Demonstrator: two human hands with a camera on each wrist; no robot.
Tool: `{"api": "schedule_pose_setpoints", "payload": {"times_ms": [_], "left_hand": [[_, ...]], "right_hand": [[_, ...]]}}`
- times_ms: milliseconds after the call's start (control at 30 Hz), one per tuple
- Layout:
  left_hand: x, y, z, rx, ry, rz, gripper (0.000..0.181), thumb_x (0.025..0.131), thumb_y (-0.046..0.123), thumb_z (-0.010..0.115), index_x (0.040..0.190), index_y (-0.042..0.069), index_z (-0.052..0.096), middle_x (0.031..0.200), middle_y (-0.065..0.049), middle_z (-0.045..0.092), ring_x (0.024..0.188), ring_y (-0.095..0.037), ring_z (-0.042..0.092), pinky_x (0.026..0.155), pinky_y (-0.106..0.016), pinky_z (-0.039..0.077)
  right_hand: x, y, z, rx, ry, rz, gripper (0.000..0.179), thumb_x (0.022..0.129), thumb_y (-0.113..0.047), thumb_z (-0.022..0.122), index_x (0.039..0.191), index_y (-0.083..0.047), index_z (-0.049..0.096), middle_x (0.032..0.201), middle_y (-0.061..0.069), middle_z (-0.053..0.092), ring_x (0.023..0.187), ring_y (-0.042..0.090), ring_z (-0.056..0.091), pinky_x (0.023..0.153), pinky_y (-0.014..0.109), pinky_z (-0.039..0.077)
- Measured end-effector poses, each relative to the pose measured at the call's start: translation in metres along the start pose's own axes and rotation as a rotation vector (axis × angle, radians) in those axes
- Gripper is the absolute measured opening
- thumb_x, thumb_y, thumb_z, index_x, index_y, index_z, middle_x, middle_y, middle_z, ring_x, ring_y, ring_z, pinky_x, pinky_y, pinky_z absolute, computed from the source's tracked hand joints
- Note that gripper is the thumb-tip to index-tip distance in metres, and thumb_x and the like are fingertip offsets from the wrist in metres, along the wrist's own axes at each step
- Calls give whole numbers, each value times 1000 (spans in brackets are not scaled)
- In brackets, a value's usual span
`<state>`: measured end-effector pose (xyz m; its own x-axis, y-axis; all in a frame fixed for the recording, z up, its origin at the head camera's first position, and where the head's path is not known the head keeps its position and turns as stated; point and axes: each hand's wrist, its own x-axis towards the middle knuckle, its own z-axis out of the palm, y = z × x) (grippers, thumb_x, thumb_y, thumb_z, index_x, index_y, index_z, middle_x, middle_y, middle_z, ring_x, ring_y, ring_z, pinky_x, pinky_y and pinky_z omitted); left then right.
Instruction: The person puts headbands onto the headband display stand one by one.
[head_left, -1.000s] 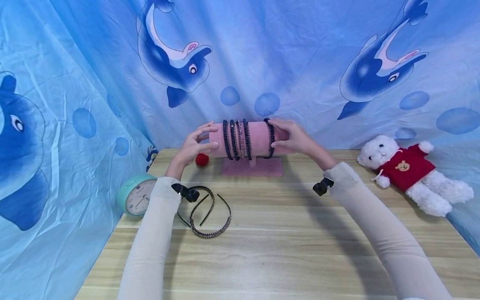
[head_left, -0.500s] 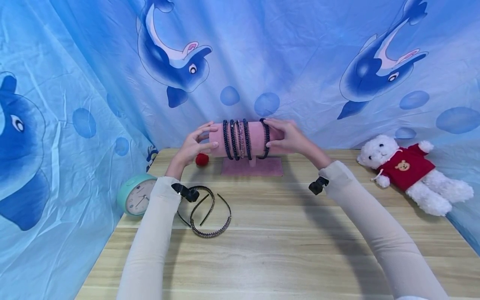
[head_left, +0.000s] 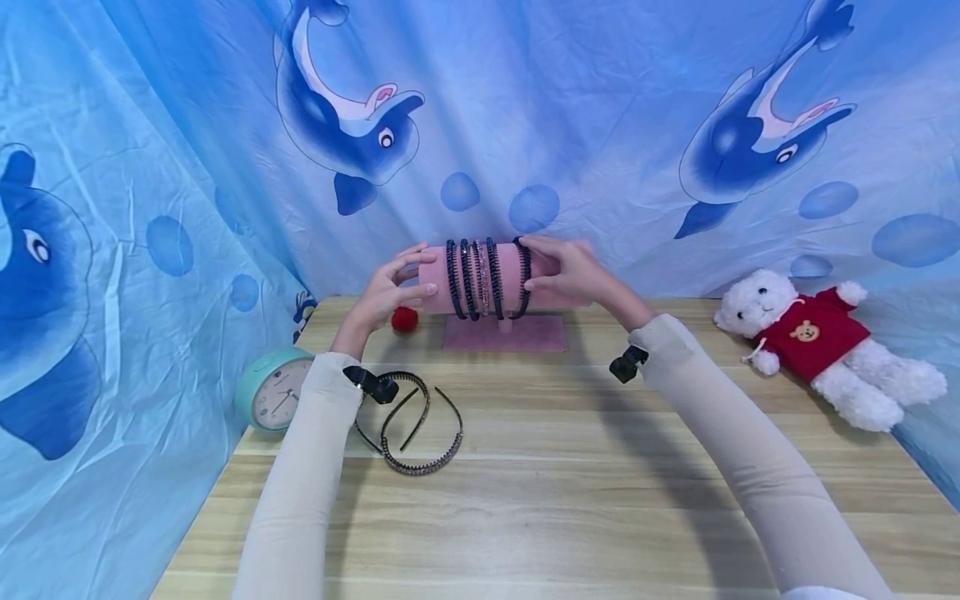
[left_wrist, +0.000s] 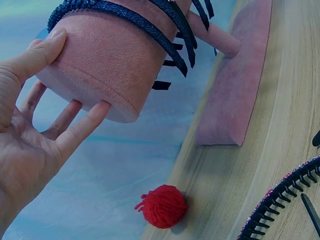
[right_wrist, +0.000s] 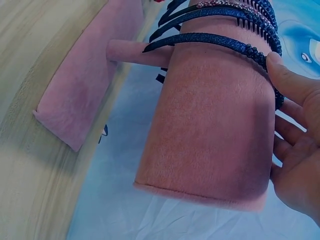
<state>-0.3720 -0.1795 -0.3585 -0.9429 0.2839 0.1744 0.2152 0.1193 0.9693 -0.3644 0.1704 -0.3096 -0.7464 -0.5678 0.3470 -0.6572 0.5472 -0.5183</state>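
Observation:
A pink velvety headband stand (head_left: 512, 271) has a horizontal padded roll on a short post above a flat base (head_left: 540, 335). Several toothed headbands (head_left: 453, 283) ring its left half, dark ones with a pink glittery one among them. My left hand (head_left: 377, 298) grips the roll's left end, thumb on one side and fingers on the other, as the left wrist view shows. With thumb and fingers, my right hand (head_left: 573, 271) holds a dark blue beaded headband (right_wrist: 220, 41), the rightmost on the roll. Beyond it the roll's right end (right_wrist: 210, 130) is bare.
Two headbands (head_left: 422, 471) lie overlapping on the wooden table (head_left: 525, 467) at left, beside a mint alarm clock (head_left: 258, 392). A red yarn ball (head_left: 404, 319) sits by the stand. A white teddy bear (head_left: 810, 337) lies right; a dolphin curtain (head_left: 585, 125) hangs behind.
My right hand has slid the rightmost headband leftward along the roll, closer to the other headbands. My left hand has stayed at the left end.

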Motion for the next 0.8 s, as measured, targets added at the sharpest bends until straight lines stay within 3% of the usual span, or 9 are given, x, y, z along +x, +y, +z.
{"api": "schedule_pose_setpoints", "payload": {"times_ms": [333, 567, 800], "left_hand": [[-2, 3, 0, 17, -6, -3, 55, 91, 6, 76, 142, 9, 57, 167, 13, 28, 149, -32, 38, 88, -39, 63], [-1, 0, 1, -2, -3, 17, 51, 90, 4, 76, 138, 12, 61, 166, 12, 31, 147, -32, 39, 83, -36, 64], [-2, 0, 1, -5, -11, 32, 53, 90, 3, 75, 141, 7, 58, 168, 7, 28, 148, -34, 39, 80, -35, 65]], "right_hand": [[7, -4, 6, 67, -51, -8, 78, 90, -13, 78, 154, 3, 38, 162, 22, 35, 154, 38, 28, 131, 47, 17], [9, -7, 10, 31, -53, -7, 77, 91, -16, 78, 155, 0, 38, 163, 22, 33, 155, 39, 25, 131, 48, 15], [10, -7, 12, -43, -68, -21, 78, 93, -21, 75, 157, -3, 35, 164, 21, 31, 155, 40, 24, 129, 61, 9]]}}
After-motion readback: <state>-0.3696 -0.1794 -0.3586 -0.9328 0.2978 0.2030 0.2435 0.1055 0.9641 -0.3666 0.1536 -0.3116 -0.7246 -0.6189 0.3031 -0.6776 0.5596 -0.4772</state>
